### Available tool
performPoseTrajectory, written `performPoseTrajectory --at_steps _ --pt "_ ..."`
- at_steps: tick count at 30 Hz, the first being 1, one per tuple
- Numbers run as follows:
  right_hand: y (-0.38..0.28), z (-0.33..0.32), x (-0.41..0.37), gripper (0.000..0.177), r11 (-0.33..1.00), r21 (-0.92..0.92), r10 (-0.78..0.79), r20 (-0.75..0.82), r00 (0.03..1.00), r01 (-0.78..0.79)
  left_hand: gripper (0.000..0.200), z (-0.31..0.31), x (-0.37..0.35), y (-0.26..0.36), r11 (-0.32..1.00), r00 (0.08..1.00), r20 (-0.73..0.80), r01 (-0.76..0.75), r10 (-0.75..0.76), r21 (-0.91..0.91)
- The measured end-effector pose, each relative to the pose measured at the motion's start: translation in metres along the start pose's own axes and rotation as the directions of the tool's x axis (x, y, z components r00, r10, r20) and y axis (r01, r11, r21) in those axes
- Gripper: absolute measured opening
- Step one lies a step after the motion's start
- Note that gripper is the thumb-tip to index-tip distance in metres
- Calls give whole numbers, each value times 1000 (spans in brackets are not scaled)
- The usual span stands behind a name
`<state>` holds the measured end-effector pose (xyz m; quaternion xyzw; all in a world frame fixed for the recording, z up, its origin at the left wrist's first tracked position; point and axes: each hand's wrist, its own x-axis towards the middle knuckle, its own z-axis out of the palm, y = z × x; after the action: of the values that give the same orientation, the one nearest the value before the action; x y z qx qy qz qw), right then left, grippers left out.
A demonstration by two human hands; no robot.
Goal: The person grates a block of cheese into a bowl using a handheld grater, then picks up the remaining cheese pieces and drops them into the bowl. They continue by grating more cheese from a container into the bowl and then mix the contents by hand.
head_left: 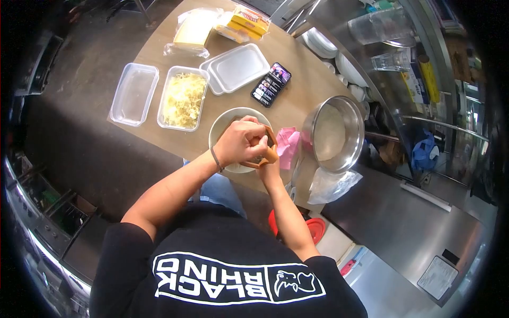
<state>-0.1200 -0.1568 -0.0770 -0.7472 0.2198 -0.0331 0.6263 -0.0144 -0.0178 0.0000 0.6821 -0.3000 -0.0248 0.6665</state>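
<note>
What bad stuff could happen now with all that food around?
The left hand is over the white bowl, so bits might fly out onto the phone lying close by. The clear tub could get knocked down too, because it sits right at the edge of the table.

1. Just behind the grip, past the left hand (243,139): a thin, dark wristband (216,160) around the wrist.
2. Farther back from the grip: a black T-shirt (212,233), its left sleeve (123,259) and right sleeve (334,278) short, with bare forearms between them and the grip.
3. Across the shirt front, farthest back from the grip: a white-outlined panel (214,277) with curving edges, stacking "BLACK" and "RHINO" in block capitals, upside down to the wearer.
4. Panel's right end: a white rhino-head drawing (292,283).
5. Between grip and shirt: light-blue, denim-like legwear (224,197), partly hidden.
</note>
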Motion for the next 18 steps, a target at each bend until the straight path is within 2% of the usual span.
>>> performPoseTrajectory --at_steps 1,2,3,4,6,7,9,10,12,14,15,16,18 --pt "6 -8 5 28 967 -242 -57 95 994 78 23 -1 2 2 1000 1000 -9 2 -2 0" --pt "13 -14 6 27 871 -461 -87 200 976 172 23 -1 3 4 1000 1000 -17 5 -5 1" --pt "10 -15 4 23 815 -552 -78 199 977 178 23 -1 3 4 1000 1000 -20 -10 9 -16" --pt "-7 -13 2 23 815 -550 -84 200 976 182 23 -1 3 2 1000 1000 -22 -14 14 -13" --pt "-37 -13 -6 20 733 -680 102 140 985 20 21 -1 0 -1 1000 1000 15 -2 2 5" --pt "-41 -14 -7 20 735 -677 99 130 987 16 21 -1 -1 0 1000 1000 24 -8 8 4" --pt "-49 -21 -6 24 567 -823 150 150 977 39 16 -3 -1 4 996 996 6 88 -88 -10" --pt "-48 -27 -5 24 575 -818 141 129 982 25 16 -7 -1 4 997 997 27 72 -72 -10" --pt "-38 -35 -6 23 679 -727 55 185 981 100 14 -21 -4 4 975 975 -12 222 -222 -17" --pt "-31 -39 -3 23 700 -712 47 136 990 64 16 -31 -10 -2 969 967 -81 239 -243 -64" --pt "-29 -41 -4 23 744 -668 70 123 990 30 18 -36 -13 5 917 916 -91 378 -390 -124" --pt "-28 -43 -5 22 785 -619 95 111 989 -6 20 -43 -13 6 922 923 -75 367 -378 -125" --pt "-25 -47 -6 20 825 -563 83 54 995 -38 22 -44 -11 14 948 935 -159 305 -316 -95"
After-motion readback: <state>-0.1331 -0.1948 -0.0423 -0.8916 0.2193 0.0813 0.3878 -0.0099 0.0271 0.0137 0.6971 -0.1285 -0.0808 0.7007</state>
